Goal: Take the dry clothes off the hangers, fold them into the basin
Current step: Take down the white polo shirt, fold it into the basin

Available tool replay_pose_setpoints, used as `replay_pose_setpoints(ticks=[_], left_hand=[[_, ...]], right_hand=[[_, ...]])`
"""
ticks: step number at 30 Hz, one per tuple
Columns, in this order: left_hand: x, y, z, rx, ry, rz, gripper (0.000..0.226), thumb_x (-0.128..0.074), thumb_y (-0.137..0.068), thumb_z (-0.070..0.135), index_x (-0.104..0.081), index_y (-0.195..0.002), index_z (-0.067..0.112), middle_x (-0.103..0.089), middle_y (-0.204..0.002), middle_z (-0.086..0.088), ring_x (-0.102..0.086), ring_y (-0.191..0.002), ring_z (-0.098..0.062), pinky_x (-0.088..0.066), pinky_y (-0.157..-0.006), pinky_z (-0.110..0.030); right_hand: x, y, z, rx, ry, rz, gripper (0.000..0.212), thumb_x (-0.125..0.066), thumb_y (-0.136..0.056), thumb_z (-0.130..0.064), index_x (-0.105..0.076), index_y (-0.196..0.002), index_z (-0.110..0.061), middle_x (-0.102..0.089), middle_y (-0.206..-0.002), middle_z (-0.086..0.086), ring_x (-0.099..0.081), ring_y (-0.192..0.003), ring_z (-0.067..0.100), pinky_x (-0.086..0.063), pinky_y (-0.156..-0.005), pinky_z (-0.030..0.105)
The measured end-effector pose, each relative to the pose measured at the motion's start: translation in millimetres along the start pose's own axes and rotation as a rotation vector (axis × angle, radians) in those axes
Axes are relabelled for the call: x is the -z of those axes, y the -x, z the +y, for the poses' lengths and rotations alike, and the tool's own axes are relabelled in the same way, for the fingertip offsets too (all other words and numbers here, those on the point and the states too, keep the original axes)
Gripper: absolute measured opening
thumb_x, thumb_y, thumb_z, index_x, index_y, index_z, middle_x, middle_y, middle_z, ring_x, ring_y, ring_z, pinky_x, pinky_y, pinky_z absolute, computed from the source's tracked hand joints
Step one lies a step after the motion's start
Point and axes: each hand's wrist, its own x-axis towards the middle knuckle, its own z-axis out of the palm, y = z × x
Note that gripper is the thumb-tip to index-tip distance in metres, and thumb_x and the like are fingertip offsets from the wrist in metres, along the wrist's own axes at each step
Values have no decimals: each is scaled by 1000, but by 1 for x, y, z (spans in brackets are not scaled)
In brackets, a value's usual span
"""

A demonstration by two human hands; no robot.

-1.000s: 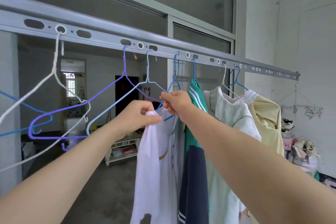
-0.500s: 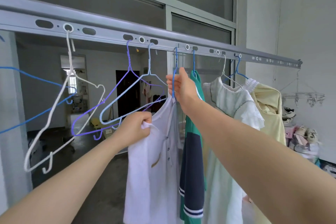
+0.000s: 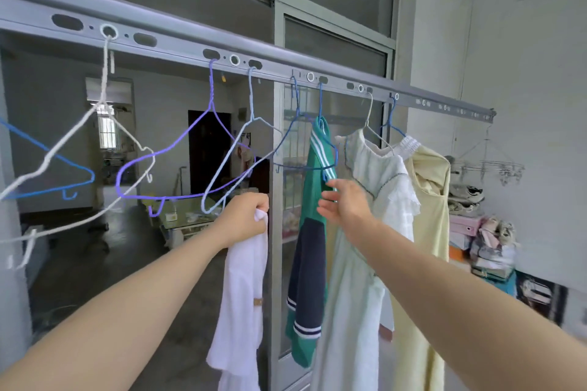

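Head view: shirt (image 3: 244,295) off hanger (image 3: 298,143) versus half a second back; hanger bare on rail (image 3: 178,44). Grips shirt, bunched, in left hand (image 3: 244,216), fingers (image 3: 259,200) curled tight, rest dangling below. Right hand (image 3: 346,206) off hanger now, fingers spread loose, at green top (image 3: 309,187), contact unclear. Means one garment freed, fold pending. Still hung: green top, white dress (image 3: 374,200), yellow dress (image 3: 428,200). No basin in view, so contents unknown.

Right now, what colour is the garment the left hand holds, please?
The garment is white; head view.
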Motion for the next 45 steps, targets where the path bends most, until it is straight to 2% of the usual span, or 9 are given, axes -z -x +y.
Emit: replay_pose_setpoints(ticks=[3, 11, 15, 21, 27, 34, 37, 41, 45], left_hand=[[0, 13, 24, 26, 103, -179, 29, -47, -70, -5, -29, -61, 16, -30, -63, 4, -23, -57, -8, -19, -55, -24], [-18, 67, 107, 118, 469, -538, 21, -40, -62, -1, -36, -61, 19, -33, -64, 3, -25, -61, -15, -19, -53, -23], [-32, 86, 133, 142, 537, -597, 20, -38, -60, -3, -34, -62, 16, -31, -64, 0, -25, -64, -18, -18, -55, -24], [-63, 86, 174, 59, 551, -647, 17, -40, -58, -3, -41, -69, 10, -36, -73, -9, -29, -71, -22, -22, -59, -27], [-107, 89, 178, 48, 411, -741, 20, -44, -60, 2, -52, -68, 18, -49, -74, 2, -44, -71, -13, -36, -71, -27], [-170, 99, 184, 64, 253, -777, 40, -47, -72, -9, -61, -91, 22, -56, -98, 4, -52, -90, -5, -40, -75, -18], [-193, 101, 181, 20, 134, -797, 44, -48, -77, -5, -57, -109, 24, -56, -101, 0, -56, -89, -16, -46, -72, -29], [-220, 93, 171, -47, -60, -748, 25, -51, -84, 2, -51, -73, 24, -55, -81, 4, -52, -81, -19, -36, -59, -24], [-240, 81, 162, 9, -58, -670, 37, -54, -88, 6, -37, -57, 20, -43, -63, 4, -45, -70, -22, -26, -51, -28]], right_hand=[[24, 21, 22, -72, 322, -190, 19, -47, -96, -7, -59, -82, -11, -54, -69, 6, -55, -46, 9, -50, -47, 18], [87, 73, 94, -226, 864, -829, 34, -68, -74, -9, -64, -106, -22, -68, -108, -3, -62, -104, 14, -48, -93, 28], [121, 99, 119, -288, 1026, -948, 40, -69, -79, -9, -61, -114, -27, -66, -106, -16, -60, -106, 6, -44, -94, 21], [188, 127, 146, -285, 1267, -715, 15, -65, -82, -18, -65, -96, -15, -63, -87, -3, -60, -91, 20, -47, -71, 22], [291, 145, 133, -216, 1550, -315, 29, -47, -89, -17, -64, -110, -6, -66, -110, 14, -60, -103, 30, -42, -73, 30], [374, 176, 93, -189, 1334, -17, 26, -46, -95, -7, -64, -114, -3, -63, -107, 8, -57, -104, 24, -39, -80, 27], [381, 189, 87, -159, 1236, 131, 26, -45, -96, -8, -64, -113, -1, -63, -113, 14, -55, -100, 24, -36, -76, 28], [386, 197, 82, -202, 1225, 250, 38, -39, -101, -26, -62, -108, 3, -64, -103, 20, -59, -98, 33, -41, -77, 36], [387, 197, 76, -249, 1130, 319, 38, -38, -100, -27, -62, -85, -2, -55, -77, 11, -52, -76, 25, -36, -66, 32]])
